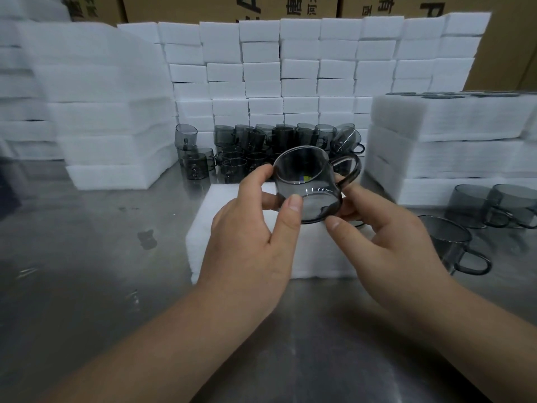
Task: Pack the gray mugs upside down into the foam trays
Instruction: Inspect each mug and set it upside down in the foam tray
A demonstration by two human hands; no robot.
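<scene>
Both hands hold one gray glass mug (308, 181) in the air above a white foam tray (220, 228) that lies on the metal table. The mug is tilted, its handle pointing right. My left hand (252, 237) pinches its left side with thumb and fingers. My right hand (374, 228) grips the right side near the handle. The hands and the mug hide much of the tray's top. Several more gray mugs (261, 149) stand stacked behind the tray.
Three gray mugs (479, 210) stand on the table at the right. Stacks of foam trays (453, 146) rise at the right, more foam (110, 126) at the left, a wall of white foam blocks (302, 68) behind. Bare steel table (87, 257) lies at the left.
</scene>
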